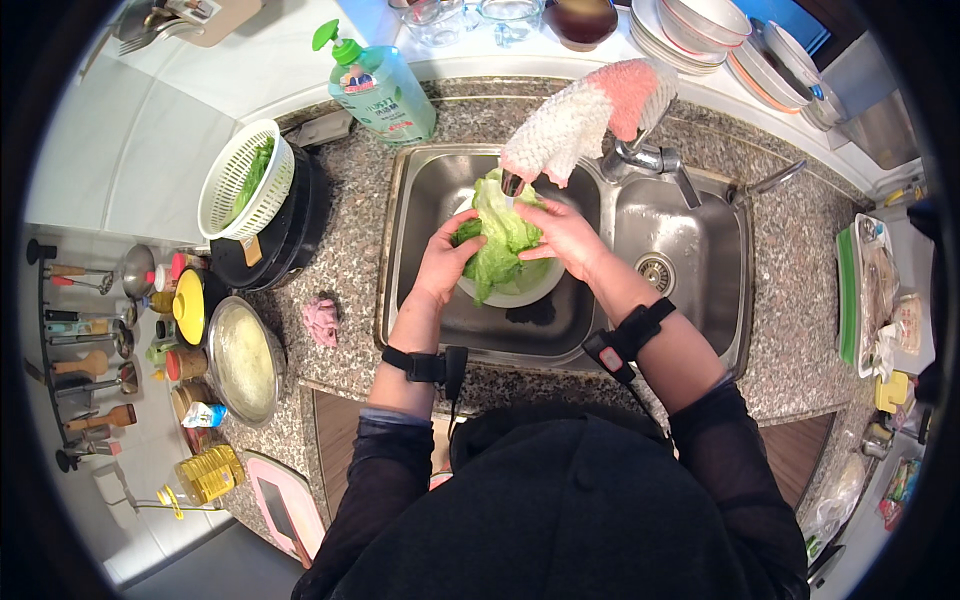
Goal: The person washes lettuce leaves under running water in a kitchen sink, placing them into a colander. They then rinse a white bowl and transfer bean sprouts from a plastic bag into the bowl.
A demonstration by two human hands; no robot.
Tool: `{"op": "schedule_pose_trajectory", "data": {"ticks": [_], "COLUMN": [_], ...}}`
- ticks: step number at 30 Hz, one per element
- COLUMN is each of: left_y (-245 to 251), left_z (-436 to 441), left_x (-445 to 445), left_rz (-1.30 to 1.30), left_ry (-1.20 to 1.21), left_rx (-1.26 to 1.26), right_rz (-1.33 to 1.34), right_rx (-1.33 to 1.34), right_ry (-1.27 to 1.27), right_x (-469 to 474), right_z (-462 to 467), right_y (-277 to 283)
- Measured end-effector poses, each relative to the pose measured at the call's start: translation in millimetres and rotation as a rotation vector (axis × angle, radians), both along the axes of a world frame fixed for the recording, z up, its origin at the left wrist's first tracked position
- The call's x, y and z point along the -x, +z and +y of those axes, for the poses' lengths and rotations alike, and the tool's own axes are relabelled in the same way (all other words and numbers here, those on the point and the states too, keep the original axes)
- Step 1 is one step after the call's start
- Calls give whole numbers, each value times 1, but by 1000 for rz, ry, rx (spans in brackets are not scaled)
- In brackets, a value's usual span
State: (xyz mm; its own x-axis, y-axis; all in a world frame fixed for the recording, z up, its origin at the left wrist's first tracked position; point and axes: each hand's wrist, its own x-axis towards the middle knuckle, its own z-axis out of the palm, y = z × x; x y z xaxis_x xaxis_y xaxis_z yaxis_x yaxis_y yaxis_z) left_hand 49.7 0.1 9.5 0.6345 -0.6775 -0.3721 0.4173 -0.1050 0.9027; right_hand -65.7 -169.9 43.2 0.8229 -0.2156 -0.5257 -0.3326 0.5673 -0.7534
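Both my left hand (455, 253) and my right hand (561, 236) hold a lettuce leaf (501, 232) between them, one at each side. The leaf is beneath the end of the faucet spout (513, 184), over a white bowl (553, 289). That bowl stands in the left basin of the steel sink (420, 300), and more pale green shows inside it below my hands. A white and pink cloth (577, 112) hangs over the faucet and covers most of its spout. Whether water is running is hard to tell.
A white colander (214, 180) holding green leaves rests on a black appliance (300, 240) at left. Nearer are a pink cloth (321, 321), a steel bowl (232, 330) and an oil bottle (208, 475). A green pump bottle (390, 94) stands behind the sink. The right basin (675, 232) shows its drain.
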Motion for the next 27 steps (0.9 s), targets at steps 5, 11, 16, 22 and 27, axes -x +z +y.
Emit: {"op": "schedule_pose_trajectory", "data": {"ticks": [5,11,16,22,27], "left_y": [-2,-1,-6,-6,-16], "left_z": [1,-4,-20,-29,-30], "left_x": [0,-3,-6,9,16], "left_rz": [-73,-99,-228,-798,-1057], "left_ry": [-64,-201,-257,-247,-52], "left_rx": [46,40,-63,-230,-353], "right_rz": [-1,139,48,28,13], "right_rx": [209,11,-33,236,810], "right_ry": [3,28,-64,-203,-174], "right_x": [-1,1,0,-10,-10], "right_z": [5,-8,-7,-1,0], "right_y": [-5,-2,-9,-24,-28]}}
